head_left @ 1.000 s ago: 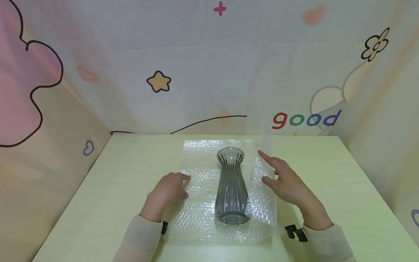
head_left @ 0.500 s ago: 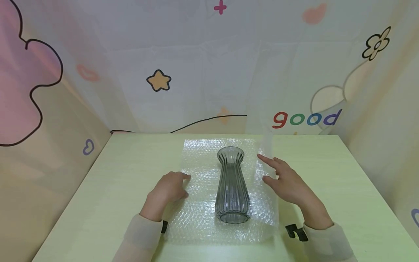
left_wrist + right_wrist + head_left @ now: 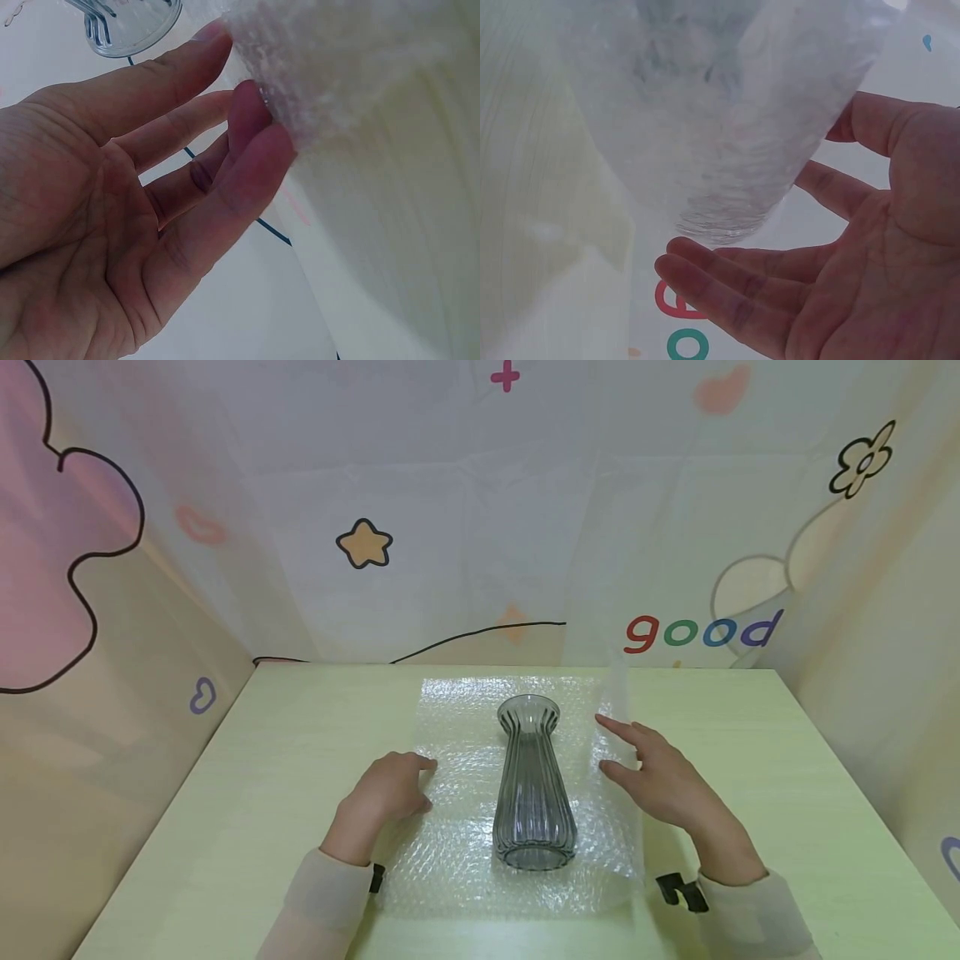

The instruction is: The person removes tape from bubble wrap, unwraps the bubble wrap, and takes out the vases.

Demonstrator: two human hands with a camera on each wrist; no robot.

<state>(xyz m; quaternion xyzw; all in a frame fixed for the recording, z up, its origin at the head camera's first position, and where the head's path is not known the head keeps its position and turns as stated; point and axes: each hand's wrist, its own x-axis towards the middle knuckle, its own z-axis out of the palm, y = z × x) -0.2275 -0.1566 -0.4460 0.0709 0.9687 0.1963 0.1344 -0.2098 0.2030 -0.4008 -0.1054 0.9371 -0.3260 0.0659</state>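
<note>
A grey-tinted, ribbed glass vase (image 3: 534, 793) lies on its side on a sheet of bubble wrap (image 3: 457, 860), its flared mouth toward the back wall. My left hand (image 3: 386, 789) rests at the sheet's left edge. In the left wrist view, its bent fingers and thumb touch the edge of the wrap (image 3: 277, 60), with the vase's rim (image 3: 139, 26) behind. On the other side, my right hand (image 3: 660, 772) has its fingers spread against the raised right edge of the sheet. The right wrist view has the lifted wrap (image 3: 712, 142) beside the extended fingers (image 3: 727, 296).
A pale green-yellow table (image 3: 247, 827) lies under everything. Behind it and at both sides hangs a printed cloth backdrop (image 3: 465, 502) with a star and the word "good". Table surface extends left and right of the sheet.
The raised right side of the bubble wrap has shifted rightward, away from the vase, baring more of its base. My right index finger has dropped slightly; my left hand stays put.
</note>
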